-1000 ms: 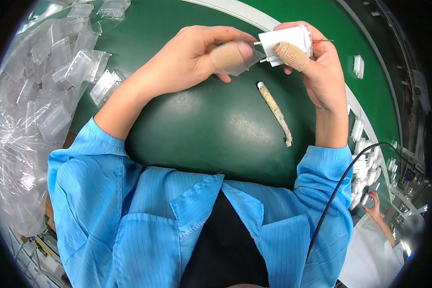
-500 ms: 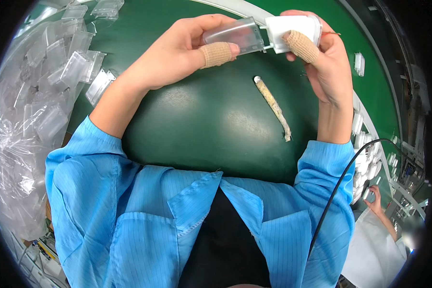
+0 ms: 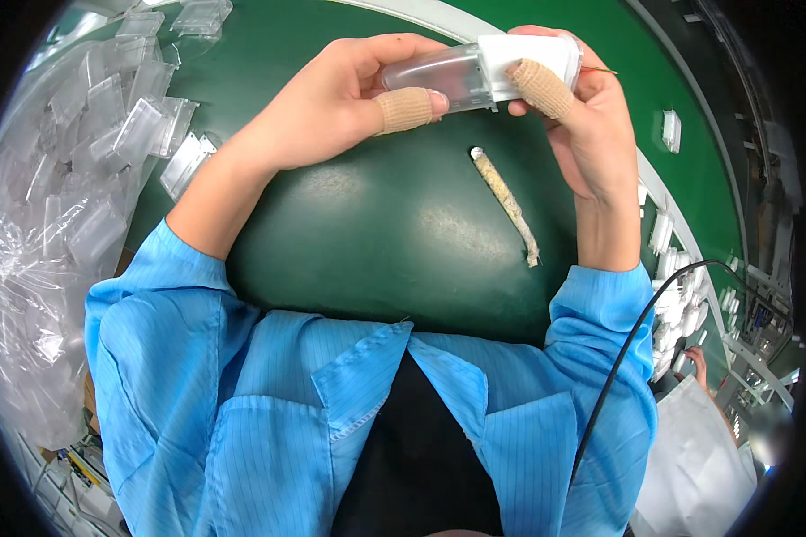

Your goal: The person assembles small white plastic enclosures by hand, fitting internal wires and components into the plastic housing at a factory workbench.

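Note:
Between my hands, a clear plastic cover (image 3: 452, 76) meets a white plastic housing (image 3: 537, 55) end to end. My left hand (image 3: 358, 98) is closed on the clear cover, its thumb wrapped in tan tape along the lower edge. From the right, my right hand (image 3: 587, 112) grips the white housing, a taped thumb lying across its face. A thin reddish-brown strand (image 3: 604, 70) sticks out past the right fingers; what it belongs to is hidden. Below the joined parts, a worn, whitish-yellow stick (image 3: 506, 206) with a frayed end lies on the green table (image 3: 376, 242).
Many clear covers fill and spill from a plastic bag (image 3: 40, 304) on the left. White parts (image 3: 681, 309) are heaped at the right, and one white piece (image 3: 672, 132) lies alone on the green surface. A black cable (image 3: 636, 327) arcs past my right sleeve. Another person's hand (image 3: 695, 365) shows at lower right.
The gap between the white housing and the clear cover has closed. My right hand moved left with the housing, while my left hand barely shifted.

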A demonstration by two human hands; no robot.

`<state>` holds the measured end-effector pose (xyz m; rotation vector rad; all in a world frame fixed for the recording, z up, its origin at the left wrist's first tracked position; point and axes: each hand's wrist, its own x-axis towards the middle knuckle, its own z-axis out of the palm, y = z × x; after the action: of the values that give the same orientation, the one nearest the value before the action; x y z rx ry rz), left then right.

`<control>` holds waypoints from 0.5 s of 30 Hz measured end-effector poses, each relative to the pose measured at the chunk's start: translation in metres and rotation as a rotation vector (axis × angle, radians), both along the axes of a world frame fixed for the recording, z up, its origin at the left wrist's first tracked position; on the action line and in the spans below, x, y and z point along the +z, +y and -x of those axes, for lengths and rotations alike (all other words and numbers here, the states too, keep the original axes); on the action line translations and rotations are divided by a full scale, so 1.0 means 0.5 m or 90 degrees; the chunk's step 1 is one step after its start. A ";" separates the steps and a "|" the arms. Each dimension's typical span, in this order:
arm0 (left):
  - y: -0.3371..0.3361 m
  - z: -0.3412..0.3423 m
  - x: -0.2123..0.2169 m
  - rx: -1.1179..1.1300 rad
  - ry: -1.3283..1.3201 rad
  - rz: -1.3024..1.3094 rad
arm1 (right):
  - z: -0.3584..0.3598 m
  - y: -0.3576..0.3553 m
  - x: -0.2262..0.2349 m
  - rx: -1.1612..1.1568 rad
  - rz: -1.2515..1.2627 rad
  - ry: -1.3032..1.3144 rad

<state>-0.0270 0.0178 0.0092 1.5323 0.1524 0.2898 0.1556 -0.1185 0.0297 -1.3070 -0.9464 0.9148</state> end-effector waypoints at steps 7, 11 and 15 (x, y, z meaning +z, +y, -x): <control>0.005 0.006 -0.010 -0.001 0.015 0.102 | 0.010 0.006 -0.007 -0.030 -0.002 -0.075; -0.012 0.006 -0.003 0.038 -0.020 0.078 | 0.009 0.002 -0.005 -0.001 -0.022 -0.145; -0.014 0.006 -0.004 0.055 0.014 -0.025 | 0.024 0.005 -0.003 0.009 -0.002 -0.023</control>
<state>-0.0301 0.0107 0.0072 1.5700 0.2313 0.3458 0.1439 -0.1162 0.0282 -1.3197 -0.9861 0.9036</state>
